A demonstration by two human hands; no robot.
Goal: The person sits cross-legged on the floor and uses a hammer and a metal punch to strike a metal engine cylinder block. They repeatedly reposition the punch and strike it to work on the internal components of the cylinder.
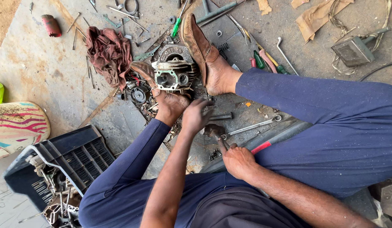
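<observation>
A grey engine cylinder head (172,78) sits on the dirty concrete, clamped between my two feet in brown sandals (202,48). My left hand (196,116) reaches down just in front of it with fingers spread, its tips next to a short dark metal rod (220,116), and holds nothing. My right hand (236,159) is lower, near my knee. It grips a small dark metal tool (214,131) whose head points up toward the left hand.
A ring spanner (255,126) lies right of my hands. A maroon rag (109,52) and loose engine parts lie left of the head. Screwdrivers (263,59) and wrenches are scattered beyond my feet. A black crate (73,156) of parts stands lower left.
</observation>
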